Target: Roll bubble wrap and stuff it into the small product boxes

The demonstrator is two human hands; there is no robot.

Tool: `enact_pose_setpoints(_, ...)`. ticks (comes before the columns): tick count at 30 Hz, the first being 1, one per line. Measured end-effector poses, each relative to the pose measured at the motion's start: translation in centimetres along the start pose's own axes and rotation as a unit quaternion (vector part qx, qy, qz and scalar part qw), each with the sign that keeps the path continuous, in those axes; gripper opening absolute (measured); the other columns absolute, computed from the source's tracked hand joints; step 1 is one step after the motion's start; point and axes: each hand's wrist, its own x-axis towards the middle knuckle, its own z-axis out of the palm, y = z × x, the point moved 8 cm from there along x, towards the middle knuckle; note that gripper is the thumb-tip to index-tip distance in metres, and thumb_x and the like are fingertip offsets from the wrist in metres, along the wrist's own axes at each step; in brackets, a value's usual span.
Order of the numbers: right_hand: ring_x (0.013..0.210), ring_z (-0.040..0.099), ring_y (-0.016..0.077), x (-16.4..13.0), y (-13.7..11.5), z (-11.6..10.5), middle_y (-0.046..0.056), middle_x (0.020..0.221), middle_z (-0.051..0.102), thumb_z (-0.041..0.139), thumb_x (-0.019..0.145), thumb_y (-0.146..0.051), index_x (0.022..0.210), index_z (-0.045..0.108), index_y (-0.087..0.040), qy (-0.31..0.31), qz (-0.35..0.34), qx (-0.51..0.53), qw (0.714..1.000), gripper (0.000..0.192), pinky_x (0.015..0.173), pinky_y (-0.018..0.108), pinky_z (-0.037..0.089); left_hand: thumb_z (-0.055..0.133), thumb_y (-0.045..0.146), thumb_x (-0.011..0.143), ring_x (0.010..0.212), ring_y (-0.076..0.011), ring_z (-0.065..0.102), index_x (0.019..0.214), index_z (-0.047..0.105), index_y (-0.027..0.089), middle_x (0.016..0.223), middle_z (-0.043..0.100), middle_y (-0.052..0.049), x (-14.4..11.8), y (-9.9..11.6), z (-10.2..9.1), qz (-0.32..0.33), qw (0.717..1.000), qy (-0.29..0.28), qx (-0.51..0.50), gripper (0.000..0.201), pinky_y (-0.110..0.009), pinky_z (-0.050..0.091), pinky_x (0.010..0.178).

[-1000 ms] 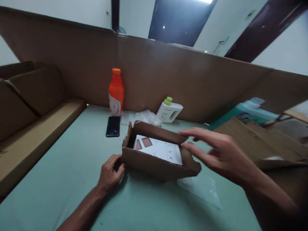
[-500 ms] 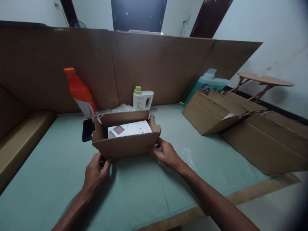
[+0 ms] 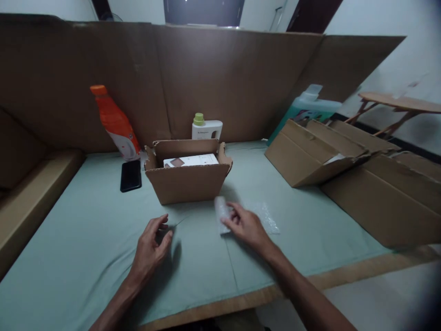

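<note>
My right hand [image 3: 246, 227] grips a small whitish roll [image 3: 221, 216], blurred, that looks like bubble wrap; whether something is inside cannot be seen. A flat piece of bubble wrap [image 3: 270, 219] lies just beyond that hand on the cloth. Over the cloth to the left, my left hand [image 3: 151, 243] is open, fingers curved and apart, holding nothing. An open cardboard box [image 3: 189, 184] stands upright beyond both hands, touched by neither. Inside it sits a white printed box [image 3: 203, 160], its lower part hidden by the front wall.
A black phone [image 3: 131, 176] lies left of the box, near an orange bottle [image 3: 117, 122]. Behind stands a white bottle with a green cap [image 3: 206, 130]. Cardboard boxes [image 3: 379, 202] and a teal jug [image 3: 294, 110] are at right. A cardboard wall [image 3: 241, 78] closes the back.
Both hands have let go of the cardboard box, which now stands farther from me. My right hand has taken hold of the whitish roll.
</note>
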Motion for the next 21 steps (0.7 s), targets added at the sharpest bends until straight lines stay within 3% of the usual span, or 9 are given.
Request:
enact_pose_setpoints(3,0.092,0.07,0.02,-2.9,-6.2,2.2,0.009,0.112,0.073,0.067,0.086,-0.042,0.14,0.054,-0.019,-0.092,-0.152,0.174,0.969,0.059,0.088,0.037,0.055,0.06,0.043,0.086,0.091,-0.0219,0.067,0.122,0.062,0.019,0.115,0.067,-0.013,-0.8,-0.4,-1.5,-0.046,0.998,0.037,-0.018,0.044,-0.028,0.053,0.06)
enact_pose_setpoints(5,0.097,0.07,0.019,-4.1,-7.7,2.1,0.008,0.118,0.072,0.062,0.092,-0.041,0.138,0.055,-0.023,-0.124,-0.183,0.234,0.947,0.05,0.089,0.037,0.056,0.059,0.046,0.087,0.095,-0.0232,0.067,0.125,0.061,0.018,0.12,0.065,-0.014,-1.2,-0.6,-3.0,-0.068,0.995,0.065,-0.011,0.047,-0.029,0.054,0.061)
enact_pose_setpoints(8,0.103,0.069,0.0221,-2.9,-4.4,0.3,0.008,0.117,0.073,0.055,0.096,-0.041,0.122,0.066,-0.024,-0.034,-0.131,0.158,0.978,0.033,0.09,0.04,0.056,0.056,0.046,0.09,0.103,-0.0257,0.065,0.127,0.059,0.019,0.125,0.062,-0.014,-1.5,0.0,-4.0,-0.052,0.996,0.062,0.029,0.046,-0.032,0.056,0.064)
enact_pose_setpoints(10,0.114,0.064,0.0286,-1.3,-1.0,-0.5,0.012,0.123,0.07,0.057,0.093,-0.043,0.118,0.068,-0.022,0.044,-0.101,0.032,0.993,0.034,0.097,0.049,0.052,0.056,0.044,0.09,0.114,-0.0282,0.062,0.129,0.058,0.02,0.13,0.059,-0.014,-1.5,1.1,-3.5,0.001,0.997,0.049,0.067,0.046,-0.04,0.058,0.081)
enact_pose_setpoints(12,0.123,0.059,0.036,0.1,2.3,-0.4,0.018,0.13,0.066,0.059,0.088,-0.045,0.121,0.067,-0.017,0.084,-0.064,-0.087,0.991,0.043,0.102,0.057,0.046,0.061,0.044,0.087,0.127,-0.0315,0.054,0.134,0.055,0.02,0.137,0.055,-0.015,-1.3,2.4,-2.5,0.06,0.991,0.044,0.112,0.052,-0.05,0.05,0.101)
enact_pose_setpoints(14,0.125,0.056,0.0399,0.9,4.7,0.1,0.022,0.134,0.062,0.058,0.087,-0.045,0.122,0.066,-0.014,0.096,-0.03,-0.167,0.981,0.048,0.101,0.06,0.045,0.067,0.04,0.082,0.132,-0.0345,0.049,0.138,0.051,0.022,0.144,0.05,-0.016,-1.0,3.0,-1.2,0.097,0.981,0.032,0.166,0.061,-0.054,0.044,0.107)
enact_pose_setpoints(18,0.127,0.055,0.0367,0.5,5.4,0.3,0.017,0.137,0.061,0.051,0.091,-0.036,0.112,0.07,-0.019,0.109,-0.065,-0.209,0.969,0.033,0.097,0.057,0.047,0.06,0.015,0.075,0.112,-0.0313,0.061,0.129,0.058,0.024,0.122,0.065,-0.012,-0.9,0.8,-0.1,0.073,0.957,-0.061,0.272,0.055,-0.048,0.049,0.097)
enact_pose_setpoints(21,0.127,0.055,0.0374,0.4,4.8,-1.4,0.018,0.139,0.059,0.05,0.09,-0.033,0.114,0.069,-0.018,0.156,-0.064,-0.207,0.964,0.034,0.096,0.057,0.047,0.055,0.011,0.071,0.112,-0.0311,0.061,0.129,0.057,0.022,0.12,0.064,-0.012,-0.9,-1.2,-3.3,0.04,0.955,-0.017,0.292,0.06,-0.048,0.05,0.096)
